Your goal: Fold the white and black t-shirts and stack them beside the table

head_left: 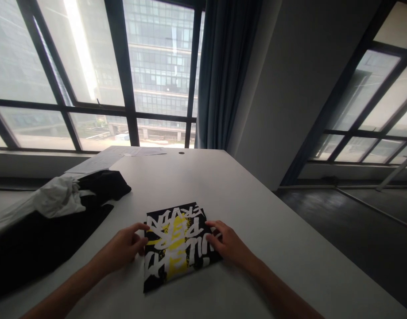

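Observation:
A folded black garment (176, 246) with white and yellow lettering lies flat on the white table (256, 230), near the front edge. My left hand (123, 248) rests at its left edge, fingers curled and touching the cloth. On the garment's right edge sits my right hand (228, 243), fingers pressing on the fabric. Neither hand lifts the garment.
A pile of black clothing (40, 239) with a white garment (60, 197) on top lies at the left of the table. Papers (100, 161) lie at the far left corner. Large windows and a blue curtain (223, 75) stand behind; dark floor is to the right.

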Demonstrator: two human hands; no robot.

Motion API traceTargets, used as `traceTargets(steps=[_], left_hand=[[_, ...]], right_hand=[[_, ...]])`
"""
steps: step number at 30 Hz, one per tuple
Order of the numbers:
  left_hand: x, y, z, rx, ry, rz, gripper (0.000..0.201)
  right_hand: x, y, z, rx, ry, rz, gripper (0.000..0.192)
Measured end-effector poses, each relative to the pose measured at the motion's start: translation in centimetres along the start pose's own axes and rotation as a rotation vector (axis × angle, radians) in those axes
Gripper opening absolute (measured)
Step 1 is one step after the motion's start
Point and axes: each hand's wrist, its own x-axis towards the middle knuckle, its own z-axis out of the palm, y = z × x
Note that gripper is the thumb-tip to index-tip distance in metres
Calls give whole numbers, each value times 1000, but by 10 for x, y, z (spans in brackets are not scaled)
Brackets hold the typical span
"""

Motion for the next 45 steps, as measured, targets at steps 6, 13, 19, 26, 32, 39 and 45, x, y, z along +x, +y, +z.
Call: traceTargets(steps=[6, 13, 19, 26, 32, 39, 45], left_hand=[[-20, 15, 41, 487, 307, 617, 43], [-15, -13, 79, 670, 76, 706, 68], [-5, 5, 59, 604, 51, 605, 63], [44, 11, 56, 596, 194, 392, 67], [52, 5, 62, 634, 146, 341, 69], [57, 17, 62, 623, 145, 308, 71], [28, 30, 73, 587, 10, 308, 72]], right_hand=[[-7, -22, 24, -358, 68, -262, 52], [-17, -31, 39, -418, -317, -236, 62], [-4, -42, 29, -419, -274, -258, 60], [46, -46, 51, -441, -177, -251, 62], [58, -30, 58, -421, -249, -198, 65], [75, -15, 49, -437, -173, -77, 65], [72, -3, 53, -412, -151, -72, 64]])
